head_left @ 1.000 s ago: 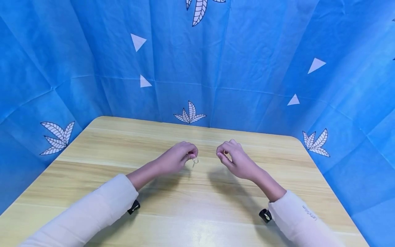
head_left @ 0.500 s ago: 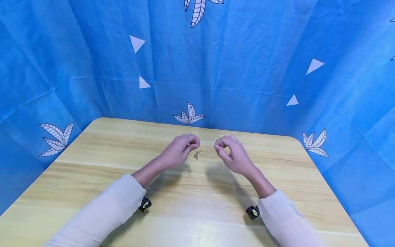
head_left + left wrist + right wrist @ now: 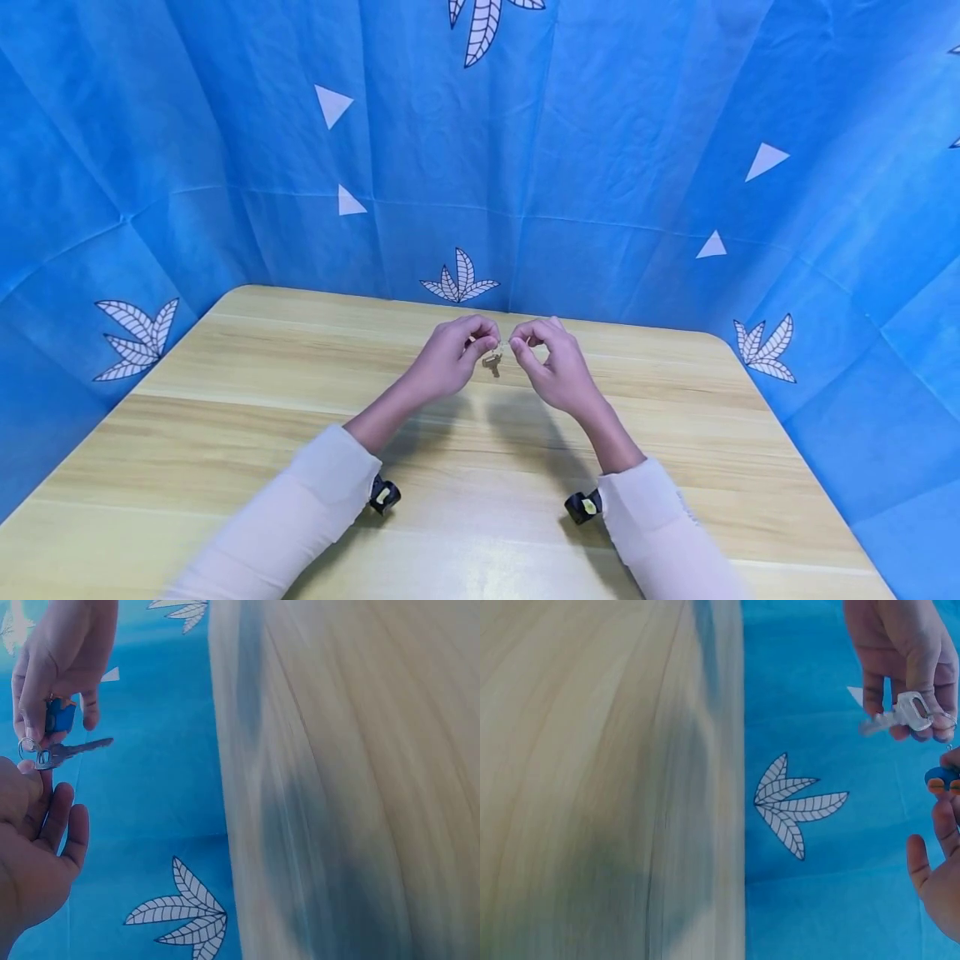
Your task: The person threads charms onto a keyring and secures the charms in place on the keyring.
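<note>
My left hand [image 3: 447,358] pinches a metal key ring [image 3: 21,750] between thumb and fingertips above the table. From the ring hangs a metal key [image 3: 492,364], seen side-on in the left wrist view. Close on the right, my right hand [image 3: 558,367] holds a small blue-and-orange charm [image 3: 939,777] in its fingers, which mostly hide it. In the head view the fingertips of both hands are almost together, with a small, blurred metal bit between them. Whether ring and charm are linked I cannot tell.
A light wooden table [image 3: 465,517] lies below both hands. Behind and beside it hangs a blue curtain [image 3: 600,150] with white leaves and triangles. A black wrist device [image 3: 385,495] shows under the left sleeve, and another [image 3: 583,506] under the right.
Both hands have come together and moved slightly farther from me, the left going right and the right going left. The key has travelled right with the left hand and now shows its flat side.
</note>
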Demonstrator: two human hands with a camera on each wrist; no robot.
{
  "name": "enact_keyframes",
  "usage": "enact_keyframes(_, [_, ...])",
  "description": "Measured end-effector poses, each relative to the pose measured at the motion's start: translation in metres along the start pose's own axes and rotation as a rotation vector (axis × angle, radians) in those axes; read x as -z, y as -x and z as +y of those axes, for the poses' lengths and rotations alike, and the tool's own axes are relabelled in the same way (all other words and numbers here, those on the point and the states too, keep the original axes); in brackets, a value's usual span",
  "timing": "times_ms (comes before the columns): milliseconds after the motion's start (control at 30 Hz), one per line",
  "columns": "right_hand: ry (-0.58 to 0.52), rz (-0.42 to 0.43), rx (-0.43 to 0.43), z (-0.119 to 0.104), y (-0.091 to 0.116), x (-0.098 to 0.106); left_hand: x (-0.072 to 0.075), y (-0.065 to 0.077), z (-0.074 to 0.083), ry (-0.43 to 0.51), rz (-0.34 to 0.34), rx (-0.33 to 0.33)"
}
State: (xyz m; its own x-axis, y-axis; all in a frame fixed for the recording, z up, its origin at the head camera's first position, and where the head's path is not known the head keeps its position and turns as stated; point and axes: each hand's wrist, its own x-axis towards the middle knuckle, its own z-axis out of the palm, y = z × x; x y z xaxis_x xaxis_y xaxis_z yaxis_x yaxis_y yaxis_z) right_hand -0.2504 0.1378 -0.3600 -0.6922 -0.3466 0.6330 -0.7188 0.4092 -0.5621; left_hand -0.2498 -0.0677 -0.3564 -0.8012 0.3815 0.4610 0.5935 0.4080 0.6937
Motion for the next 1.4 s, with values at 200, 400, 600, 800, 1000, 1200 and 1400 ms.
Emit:
enact_keyframes(200, [-0.039, 0.033, -0.013, 0.000, -0.001, -0.005, -0.005, -0.002, -0.002, 0.043, 0.044, 0.024])
enact_keyframes(400, [-0.072, 0.053, -0.020, -0.001, -0.001, -0.009, -0.009, -0.002, -0.002, 0.085, 0.075, 0.056])
enact_keyframes(600, [-0.101, 0.072, -0.016, -0.002, -0.001, -0.012, -0.010, 0.000, 0.000, 0.121, 0.105, 0.099])
enact_keyframes(800, [-0.092, 0.068, -0.007, -0.002, -0.001, -0.013, -0.012, 0.000, -0.002, 0.143, 0.116, 0.109])
enact_keyframes(1000, [-0.054, 0.068, 0.016, -0.001, -0.001, -0.013, -0.014, 0.001, -0.004, 0.156, 0.103, 0.114])
enact_keyframes(1200, [-0.020, 0.070, 0.039, 0.001, -0.001, -0.014, -0.014, 0.003, -0.004, 0.169, 0.101, 0.121])
enact_keyframes(1400, [-0.007, 0.065, 0.050, 0.001, 0.000, -0.014, -0.014, 0.004, -0.005, 0.168, 0.109, 0.120])
